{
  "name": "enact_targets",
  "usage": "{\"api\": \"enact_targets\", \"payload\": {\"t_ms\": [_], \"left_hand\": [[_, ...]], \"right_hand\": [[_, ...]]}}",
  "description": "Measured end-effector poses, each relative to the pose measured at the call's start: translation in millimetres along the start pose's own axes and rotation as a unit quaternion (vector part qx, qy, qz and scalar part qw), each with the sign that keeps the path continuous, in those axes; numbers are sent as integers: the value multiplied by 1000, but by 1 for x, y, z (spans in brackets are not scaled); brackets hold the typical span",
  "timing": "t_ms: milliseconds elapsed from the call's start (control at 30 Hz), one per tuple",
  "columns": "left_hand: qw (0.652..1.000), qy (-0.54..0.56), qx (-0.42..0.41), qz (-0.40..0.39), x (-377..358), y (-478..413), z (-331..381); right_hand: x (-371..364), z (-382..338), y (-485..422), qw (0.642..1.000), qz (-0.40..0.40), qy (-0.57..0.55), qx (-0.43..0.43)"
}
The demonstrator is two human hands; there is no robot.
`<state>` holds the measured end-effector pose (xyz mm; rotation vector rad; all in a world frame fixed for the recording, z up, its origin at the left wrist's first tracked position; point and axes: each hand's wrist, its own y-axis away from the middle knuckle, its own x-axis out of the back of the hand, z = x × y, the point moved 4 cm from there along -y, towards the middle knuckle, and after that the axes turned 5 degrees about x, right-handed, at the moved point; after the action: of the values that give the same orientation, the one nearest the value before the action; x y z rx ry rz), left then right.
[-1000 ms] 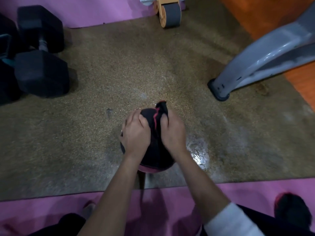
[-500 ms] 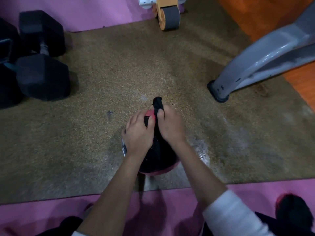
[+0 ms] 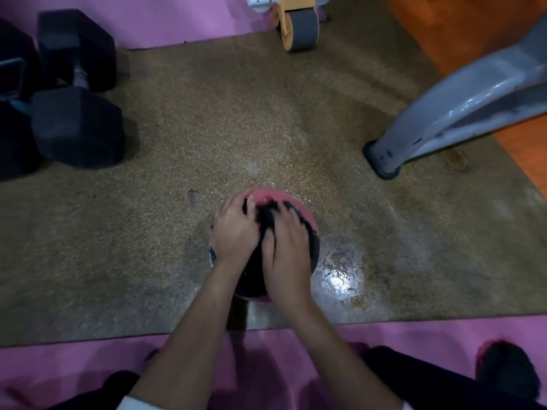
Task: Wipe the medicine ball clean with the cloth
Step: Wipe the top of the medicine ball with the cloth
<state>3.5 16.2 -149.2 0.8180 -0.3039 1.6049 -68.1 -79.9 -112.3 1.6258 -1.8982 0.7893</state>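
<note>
Both my hands are on the medicine ball [image 3: 313, 247], which sits on the brown mat [image 3: 207, 128] near its front edge, just beside a shiny wet patch [image 3: 337, 276]. My left hand [image 3: 233, 232] cups the ball, fingers curled over its pink top. My right hand [image 3: 285, 250] presses the dark cloth [image 3: 268, 216] onto it, fingers spread. A dumbbell [image 3: 77, 93] lies well apart, far left.

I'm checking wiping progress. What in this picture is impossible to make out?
Head view only:
Medicine ball surface: mostly covered by the left hand, right hand and cloth, so remaining dirt is hidden.
Each hand's grip on the cloth: fingers motion-blurred.
Wooden wheeled item: cut off by the top edge.
Grey machine leg: cut off by the right edge.
</note>
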Motion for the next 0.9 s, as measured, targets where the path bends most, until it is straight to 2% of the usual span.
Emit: {"api": "enact_targets", "payload": {"t_ms": [100,233,267,400,500,600,667,733,833,900], "left_hand": [[1000,-2,-20,-5,1,-2,-3],[1000,5,-4,3,0,3,-1],[1000,6,6,11,0,4,0],[999,9,48,24,0,-2,-4],[999,25,20,24,2,-2,-5],[999,31,-8,27,5,2,-5],[999,34,0,23,7,-3,-5],[1000,11,-2,10,8,-8,0],[996,-52,-72,-12,3,-4,9],[993,-64,-99,-5,1,-1,7]], "right_hand": [[3,7,-4,1000,-5,-18,18],[3,27,-88,993,-42,8,-114],[1,28,-89,993,-30,19,-117],[-5,7,7,1000,19,-8,1],[-3,17,33,999,23,-30,29],[7,27,-34,997,39,-55,-43],[8,31,-75,994,-7,-32,-106],[4,23,-75,997,5,1,-74],[-1,4,-28,999,47,-5,25],[0,10,-33,998,28,-24,46]]}}
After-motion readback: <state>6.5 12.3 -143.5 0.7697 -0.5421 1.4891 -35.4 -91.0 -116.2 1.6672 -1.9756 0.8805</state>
